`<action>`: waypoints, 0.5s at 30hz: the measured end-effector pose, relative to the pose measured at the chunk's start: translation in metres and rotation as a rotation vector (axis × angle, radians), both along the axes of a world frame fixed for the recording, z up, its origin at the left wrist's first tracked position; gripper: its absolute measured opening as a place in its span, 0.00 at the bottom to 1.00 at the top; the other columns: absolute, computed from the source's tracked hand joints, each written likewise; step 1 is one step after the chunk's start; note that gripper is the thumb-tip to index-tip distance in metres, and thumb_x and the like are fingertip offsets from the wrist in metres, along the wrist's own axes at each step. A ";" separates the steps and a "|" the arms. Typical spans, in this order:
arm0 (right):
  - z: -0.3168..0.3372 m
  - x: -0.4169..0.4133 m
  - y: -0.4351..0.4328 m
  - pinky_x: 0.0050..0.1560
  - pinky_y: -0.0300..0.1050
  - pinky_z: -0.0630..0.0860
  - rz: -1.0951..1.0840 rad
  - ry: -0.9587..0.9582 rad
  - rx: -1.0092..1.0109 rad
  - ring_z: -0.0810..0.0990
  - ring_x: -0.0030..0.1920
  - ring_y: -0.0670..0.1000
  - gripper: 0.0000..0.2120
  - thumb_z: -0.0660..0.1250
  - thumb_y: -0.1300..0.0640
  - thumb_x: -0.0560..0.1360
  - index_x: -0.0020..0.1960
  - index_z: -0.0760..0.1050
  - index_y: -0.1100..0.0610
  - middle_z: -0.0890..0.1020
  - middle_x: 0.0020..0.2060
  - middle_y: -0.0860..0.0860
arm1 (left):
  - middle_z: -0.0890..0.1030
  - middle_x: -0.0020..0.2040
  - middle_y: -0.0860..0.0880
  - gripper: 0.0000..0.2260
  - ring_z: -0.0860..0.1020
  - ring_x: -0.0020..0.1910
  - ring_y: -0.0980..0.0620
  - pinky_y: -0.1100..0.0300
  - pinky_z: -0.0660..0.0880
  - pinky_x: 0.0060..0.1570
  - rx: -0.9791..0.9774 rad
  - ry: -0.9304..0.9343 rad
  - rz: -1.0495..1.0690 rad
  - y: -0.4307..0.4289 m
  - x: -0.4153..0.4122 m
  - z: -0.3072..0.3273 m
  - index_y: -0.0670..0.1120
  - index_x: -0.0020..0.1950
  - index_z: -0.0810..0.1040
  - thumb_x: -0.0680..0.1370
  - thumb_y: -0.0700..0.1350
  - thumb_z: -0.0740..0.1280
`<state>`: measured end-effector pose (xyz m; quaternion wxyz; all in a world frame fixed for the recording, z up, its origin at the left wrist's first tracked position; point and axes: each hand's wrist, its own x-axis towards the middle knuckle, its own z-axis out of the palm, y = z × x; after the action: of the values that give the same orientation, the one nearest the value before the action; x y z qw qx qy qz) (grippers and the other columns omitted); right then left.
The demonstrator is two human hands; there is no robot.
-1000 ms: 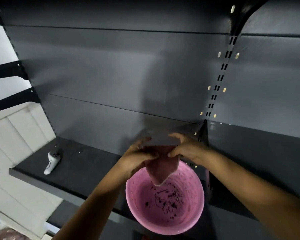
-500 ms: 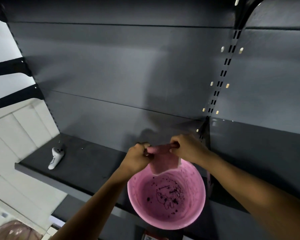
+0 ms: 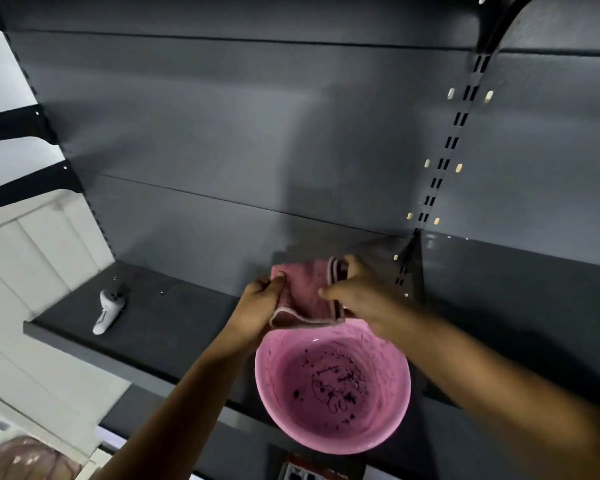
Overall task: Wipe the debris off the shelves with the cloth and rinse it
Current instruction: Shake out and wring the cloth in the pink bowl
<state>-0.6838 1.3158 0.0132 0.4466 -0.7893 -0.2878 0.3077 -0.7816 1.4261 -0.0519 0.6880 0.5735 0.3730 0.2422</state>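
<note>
A pink cloth (image 3: 307,292) is stretched between both hands just above the back rim of a pink bucket (image 3: 392,414). My left hand (image 3: 258,303) grips the cloth's left edge. At the cloth's right edge, which has a dark stripe, my right hand (image 3: 355,289) pinches it. Dark specks of debris (image 3: 333,384) lie scattered on the bucket's bottom. The bucket stands at the front of a dark grey shelf (image 3: 174,323).
A white handheld controller (image 3: 108,311) lies on the shelf at the far left. A slotted upright (image 3: 440,168) runs up the dark back panel to the right. Black brackets (image 3: 25,126) jut out at the left, beside a white wall. A lower shelf (image 3: 118,420) shows below.
The cloth hung down into the bucket a second ago. Both hands have since lifted it and spread it out wide above the rim.
</note>
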 end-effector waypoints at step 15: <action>-0.229 -0.002 -0.032 0.39 0.46 0.74 -0.521 0.462 -0.071 0.79 0.48 0.62 0.21 0.63 0.72 0.67 0.59 0.70 0.65 0.79 0.52 0.67 | 0.77 0.36 0.42 0.14 0.79 0.27 0.56 0.64 0.78 0.30 -0.057 0.453 -0.415 -0.019 -0.016 -0.125 0.39 0.52 0.72 0.74 0.22 0.60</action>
<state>-0.6855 1.2839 -0.2161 0.5356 -0.7610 0.0429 0.3636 -0.7975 1.4075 -0.1766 0.6379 0.6574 0.3983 -0.0478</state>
